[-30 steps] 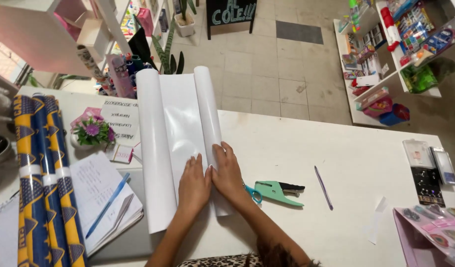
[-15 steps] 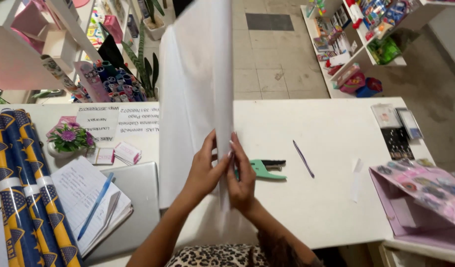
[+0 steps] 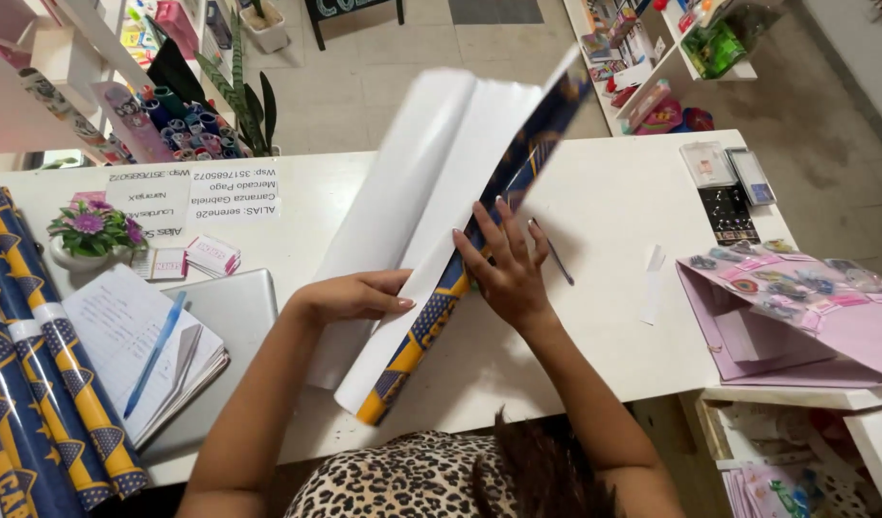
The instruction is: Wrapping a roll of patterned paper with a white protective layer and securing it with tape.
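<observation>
Wrapping paper sheet (image 3: 431, 201) tilted up off the white table (image 3: 633, 192), blue-yellow print facing right. Left hand (image 3: 350, 295) flat under white side, fingers together; right hand (image 3: 506, 269) fingers spread, pressed on printed edge.

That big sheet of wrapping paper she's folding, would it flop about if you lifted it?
Probably floppy: the wrapping paper bows and curls while the left hand and right hand steady it. It looks thin, so likely light. The curled edges suggest it tends to roll back up.
</observation>
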